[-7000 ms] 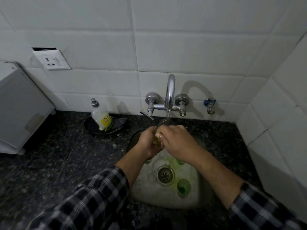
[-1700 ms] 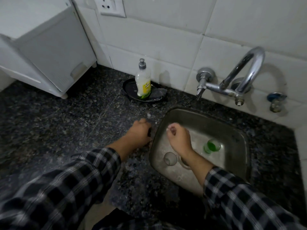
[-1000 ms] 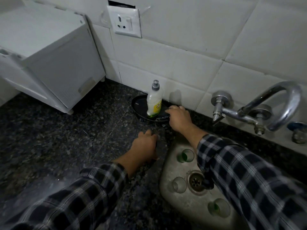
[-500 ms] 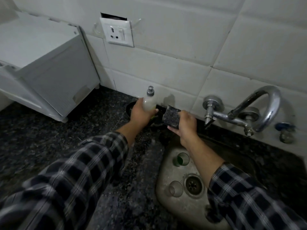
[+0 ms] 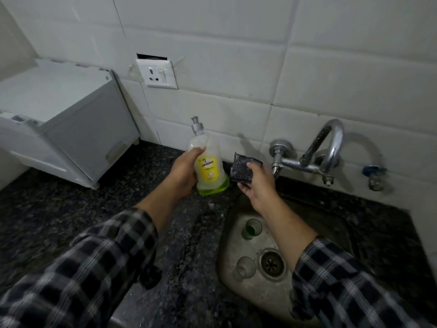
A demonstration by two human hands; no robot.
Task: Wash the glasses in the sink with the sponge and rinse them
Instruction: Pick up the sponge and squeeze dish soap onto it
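Observation:
My left hand (image 5: 183,172) grips a dish soap bottle (image 5: 209,163) with a yellow label, lifted upright above the dark counter. Just to its right, my right hand (image 5: 256,188) holds a dark scouring sponge (image 5: 243,170) over the back left corner of the steel sink (image 5: 238,297). A small green-tinted glass (image 5: 252,228) stands in the sink under my right wrist. A clear glass (image 5: 245,268) stands left of the drain (image 5: 272,263). My right sleeve hides the sink's right part.
A chrome tap (image 5: 324,150) juts from the tiled wall right of the sponge, with a blue-handled valve (image 5: 373,172) further right. A white appliance (image 5: 59,119) sits on the black granite counter (image 5: 59,221) at the left. A wall socket (image 5: 157,73) is above.
My left hand has lifted the soap bottle off its dish and brought it toward me. My right hand with the sponge has stayed beside it. The running water seen earlier is off.

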